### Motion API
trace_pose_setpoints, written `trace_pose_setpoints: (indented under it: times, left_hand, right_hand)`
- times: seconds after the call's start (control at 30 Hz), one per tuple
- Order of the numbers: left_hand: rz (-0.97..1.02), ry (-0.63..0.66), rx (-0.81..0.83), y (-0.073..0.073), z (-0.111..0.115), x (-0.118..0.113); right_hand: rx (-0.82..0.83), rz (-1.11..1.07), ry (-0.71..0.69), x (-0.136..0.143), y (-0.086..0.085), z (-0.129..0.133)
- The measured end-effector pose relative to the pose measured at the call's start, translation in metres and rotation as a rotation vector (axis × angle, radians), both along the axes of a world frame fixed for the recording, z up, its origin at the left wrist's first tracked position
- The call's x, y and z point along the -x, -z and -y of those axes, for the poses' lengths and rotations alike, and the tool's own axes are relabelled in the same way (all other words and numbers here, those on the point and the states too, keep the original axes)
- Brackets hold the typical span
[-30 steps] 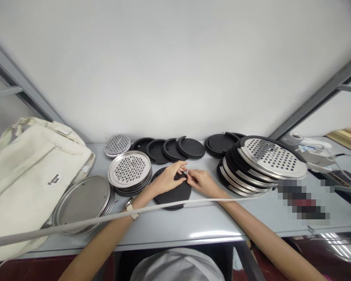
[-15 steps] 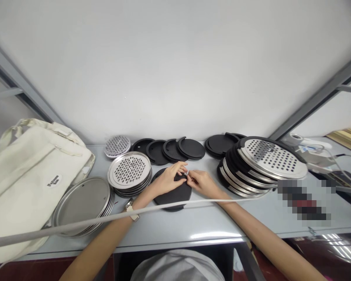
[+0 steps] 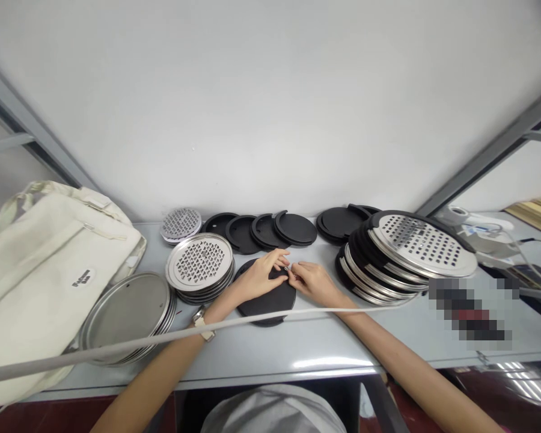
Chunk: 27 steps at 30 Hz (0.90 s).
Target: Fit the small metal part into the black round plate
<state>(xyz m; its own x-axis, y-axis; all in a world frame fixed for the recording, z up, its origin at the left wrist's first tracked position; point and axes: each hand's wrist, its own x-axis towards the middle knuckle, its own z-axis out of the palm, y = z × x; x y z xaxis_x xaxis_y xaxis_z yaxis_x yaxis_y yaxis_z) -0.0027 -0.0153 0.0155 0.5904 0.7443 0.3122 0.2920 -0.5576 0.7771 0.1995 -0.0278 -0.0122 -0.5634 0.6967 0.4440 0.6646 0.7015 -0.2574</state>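
Observation:
A black round disc [image 3: 270, 304] lies flat on the grey table in front of me, partly hidden by my hands. My left hand [image 3: 265, 275] lies over its far half, fingers stretched toward the right rim and thumb apart from them. Against that rim, my right hand [image 3: 310, 280] is closed in a pinch; a tiny shiny spot shows at its fingertips, too small to name. To the left stands a stack of silver perforated discs [image 3: 200, 263]. A stack of black-rimmed perforated metal plates [image 3: 426, 243] rises at the right.
Black lids with raised rims [image 3: 296, 230] lie along the wall. Plain metal discs [image 3: 128, 310] are stacked beside a cream bag [image 3: 49, 258] at left. A pale cable [image 3: 247, 316] crosses the view above my forearms. Smaller perforated discs [image 3: 181, 224] sit at the back left.
Both hands stay at the disc's right rim, with the right fingers shifting only very slightly. The stacks and the disc stand where they were.

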Motion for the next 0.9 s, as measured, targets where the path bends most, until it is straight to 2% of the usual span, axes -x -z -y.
trace_pose_setpoints:
  times: [0.47,0.53,0.7,0.9]
  left_hand:
    - [-0.008,-0.004,0.005,-0.0010,0.0019,0.0001]
    - [-0.010,0.006,0.010,-0.0010,0.0020,0.0004]
    - [-0.008,0.023,0.024,-0.0002,0.0013,0.0013]
    - [-0.070,-0.046,-0.073,-0.0011,0.0026,0.0014]
  right_hand:
    - [-0.017,-0.019,0.030,-0.0011,-0.0039,0.0013]
    - [-0.002,-0.055,0.047,-0.0015,-0.0049,0.0022]
    - [0.071,-0.254,0.200,-0.0054,-0.0070,0.0025]
    - [0.145,-0.276,0.196,-0.0038,-0.0072,-0.0010]
